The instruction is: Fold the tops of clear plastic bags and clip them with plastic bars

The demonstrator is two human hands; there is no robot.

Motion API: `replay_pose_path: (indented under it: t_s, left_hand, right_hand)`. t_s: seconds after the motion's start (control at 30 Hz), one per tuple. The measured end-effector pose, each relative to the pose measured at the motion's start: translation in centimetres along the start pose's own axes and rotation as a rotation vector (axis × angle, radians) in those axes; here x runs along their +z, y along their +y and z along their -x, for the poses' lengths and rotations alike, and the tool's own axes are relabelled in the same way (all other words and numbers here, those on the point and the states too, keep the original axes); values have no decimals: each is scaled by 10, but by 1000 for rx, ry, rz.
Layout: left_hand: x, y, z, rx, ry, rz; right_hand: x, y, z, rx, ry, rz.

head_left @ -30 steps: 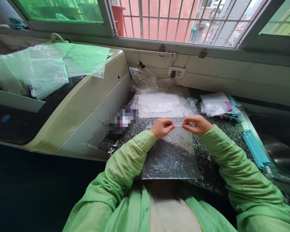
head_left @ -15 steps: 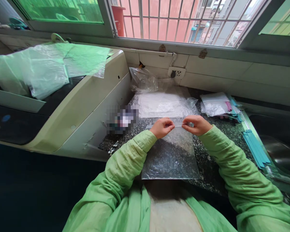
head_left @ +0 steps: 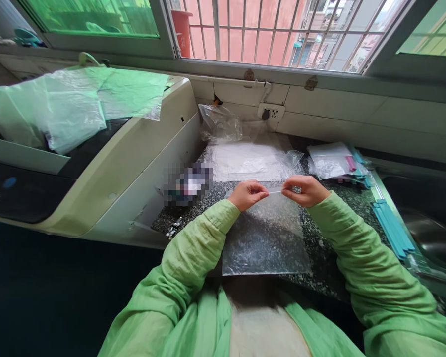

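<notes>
A clear plastic bag (head_left: 266,243) lies toward me on the speckled dark countertop (head_left: 321,243), its far edge raised slightly between my hands. My left hand (head_left: 248,195) pinches that edge with thumb and forefinger. A short way to the right, my right hand (head_left: 305,191) pinches the same edge, thumb below and forefinger curled over. A narrow white strip runs taut between the two pinches. Just beyond my hands rests a stack of clear plastic bags (head_left: 245,161), flat on the counter.
A white washing machine (head_left: 144,163) with plastic sheets (head_left: 74,106) on top stands left. Right are a pile of small packets (head_left: 329,159), several teal strips (head_left: 392,229) and a metal sink (head_left: 431,233). Behind is a wall socket (head_left: 271,112). A blurred item (head_left: 189,184) sits left.
The bag has shifted slightly to the right. My right hand has moved a little right and up, still pinching the edge; my left hand has barely moved.
</notes>
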State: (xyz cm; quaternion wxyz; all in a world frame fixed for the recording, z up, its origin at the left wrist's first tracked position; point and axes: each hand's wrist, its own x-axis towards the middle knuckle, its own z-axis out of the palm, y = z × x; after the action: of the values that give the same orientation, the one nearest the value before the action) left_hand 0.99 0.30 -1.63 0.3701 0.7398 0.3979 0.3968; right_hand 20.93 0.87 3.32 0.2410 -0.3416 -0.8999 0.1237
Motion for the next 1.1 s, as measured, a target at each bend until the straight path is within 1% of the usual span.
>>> replay_pose_path:
  t_s: [0.13,0.3,0.43,0.73,1.1]
  left_hand:
    - [-4,0,-1,17,6,-30]
    - [-6,2,-2,40,-7,-58]
    - [-5,2,-2,47,-24,-74]
    - [-2,3,0,83,-56,-105]
    - [-3,3,0,106,-48,-112]
  right_hand:
    - [-7,0,1,45,12,-19]
    - [-10,1,2,62,-15,-48]
    - [-9,2,3,75,-50,-40]
    - [-2,4,2,44,-97,-1]
    - [0,6,2,26,-90,103]
